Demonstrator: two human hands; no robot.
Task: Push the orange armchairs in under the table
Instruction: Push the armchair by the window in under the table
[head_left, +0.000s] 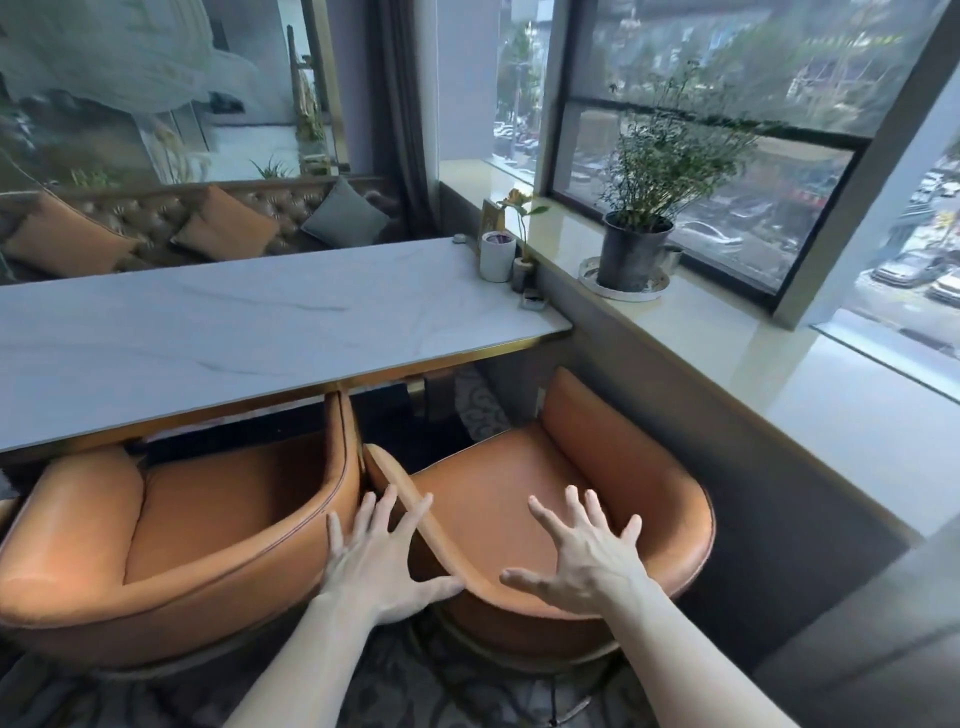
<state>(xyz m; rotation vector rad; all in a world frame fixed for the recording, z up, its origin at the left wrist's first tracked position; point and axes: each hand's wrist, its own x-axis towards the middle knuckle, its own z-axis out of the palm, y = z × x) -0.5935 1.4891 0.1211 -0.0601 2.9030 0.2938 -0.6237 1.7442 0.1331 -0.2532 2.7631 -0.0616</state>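
Both hands spread open over right armchair (561, 499): left hand (382, 558) at its near-left rim, right hand (582, 556) above backrest. Left armchair (171, 540) partly under table (249, 322); right armchair angled beside it.

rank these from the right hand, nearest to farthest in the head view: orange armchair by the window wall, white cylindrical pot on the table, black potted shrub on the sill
From the right hand:
1. Orange armchair by the window wall, directly beneath the hand.
2. White cylindrical pot, at the marble table's far right end.
3. Black potted shrub, farther right on the windowsill.
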